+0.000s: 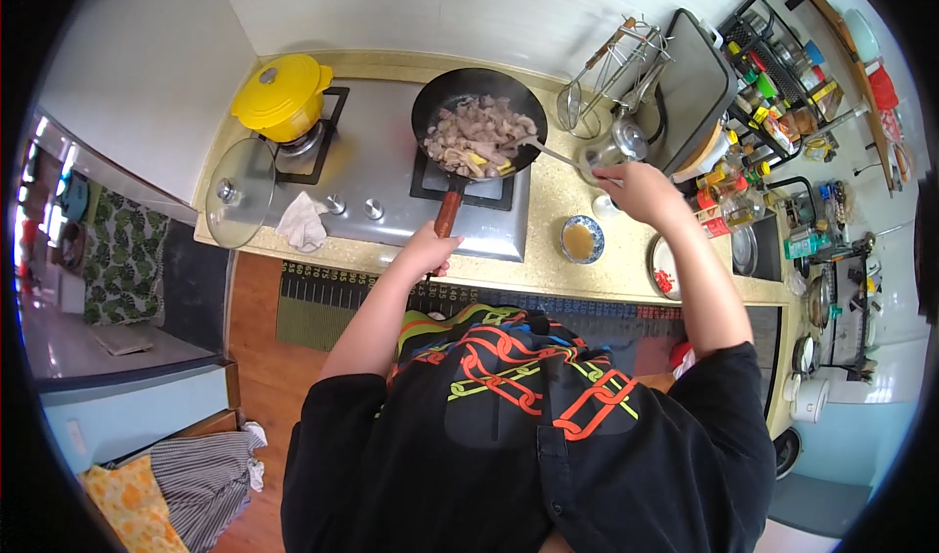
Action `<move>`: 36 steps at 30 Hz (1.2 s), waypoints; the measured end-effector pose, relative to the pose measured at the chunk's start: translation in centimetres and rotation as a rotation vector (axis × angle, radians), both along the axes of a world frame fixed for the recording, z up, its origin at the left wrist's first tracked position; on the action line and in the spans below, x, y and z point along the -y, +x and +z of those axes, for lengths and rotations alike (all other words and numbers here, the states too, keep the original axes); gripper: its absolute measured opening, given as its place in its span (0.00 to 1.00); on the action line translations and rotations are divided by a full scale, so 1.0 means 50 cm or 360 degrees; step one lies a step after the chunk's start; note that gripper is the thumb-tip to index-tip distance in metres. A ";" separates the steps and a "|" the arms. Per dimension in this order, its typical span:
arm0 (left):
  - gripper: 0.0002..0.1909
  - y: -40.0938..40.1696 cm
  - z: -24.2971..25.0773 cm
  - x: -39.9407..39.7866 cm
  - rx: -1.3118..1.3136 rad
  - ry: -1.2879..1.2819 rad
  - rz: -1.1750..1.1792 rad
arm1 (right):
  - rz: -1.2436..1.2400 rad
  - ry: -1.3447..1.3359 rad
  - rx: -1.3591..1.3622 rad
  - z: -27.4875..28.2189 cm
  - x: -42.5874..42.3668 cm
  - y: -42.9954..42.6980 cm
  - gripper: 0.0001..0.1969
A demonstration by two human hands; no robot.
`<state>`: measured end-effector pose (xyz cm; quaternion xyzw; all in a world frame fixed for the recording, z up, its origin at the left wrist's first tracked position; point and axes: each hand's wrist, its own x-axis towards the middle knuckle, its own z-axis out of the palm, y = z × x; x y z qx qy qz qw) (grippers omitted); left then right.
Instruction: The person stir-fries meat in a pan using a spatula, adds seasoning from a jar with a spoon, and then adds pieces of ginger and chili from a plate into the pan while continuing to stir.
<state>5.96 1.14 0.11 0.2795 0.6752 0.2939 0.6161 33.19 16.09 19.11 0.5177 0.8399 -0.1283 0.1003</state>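
Note:
My left hand (427, 251) grips the reddish wooden handle (449, 212) of a black wok (429, 109) on the right burner. Sliced meat, paled by cooking, fills the wok, with a few yellow pieces (477, 159) at its near side. In my right hand (637, 192) is a metal spatula (552, 154), its blade resting among the meat (480, 127) by the wok's right wall. Just left of and below that hand, a blue-and-white bowl (583, 240) of brown liquid stands on the counter. A lidded glass pot (623, 144) sits beyond the hand, partly hidden.
A yellow lidded pot (282, 94) occupies the left burner. A glass lid (238, 193) and crumpled white cloth (303, 221) lie by the front left edge. Under my right forearm is a plate (655, 256) with chopped red pieces. Whisk and strainer rack (616, 76), bottles (737, 204) crowd the right.

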 end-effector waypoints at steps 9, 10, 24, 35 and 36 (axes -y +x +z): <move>0.16 0.000 0.004 -0.001 -0.0040 0.0039 0.0007 | -0.0318 -0.0188 -0.0737 -0.220 -0.017 -0.056 0.17; 0.15 0.000 0.006 -0.001 -0.0038 0.0044 0.0002 | -0.0287 -0.0236 -0.0690 -0.215 -0.020 -0.047 0.17; 0.17 0.000 0.001 -0.001 -0.0016 0.0021 0.0023 | 0.0020 -0.0499 -0.0184 -0.033 -0.041 0.018 0.16; 0.16 0.000 -0.009 0.000 -0.0022 0.0013 0.0031 | -0.0244 -0.0375 -0.1014 -0.214 0.030 -0.012 0.17; 0.16 0.001 -0.006 0.001 -0.0030 -0.0001 0.0034 | -0.0269 -0.0349 -0.1013 -0.205 0.027 -0.019 0.17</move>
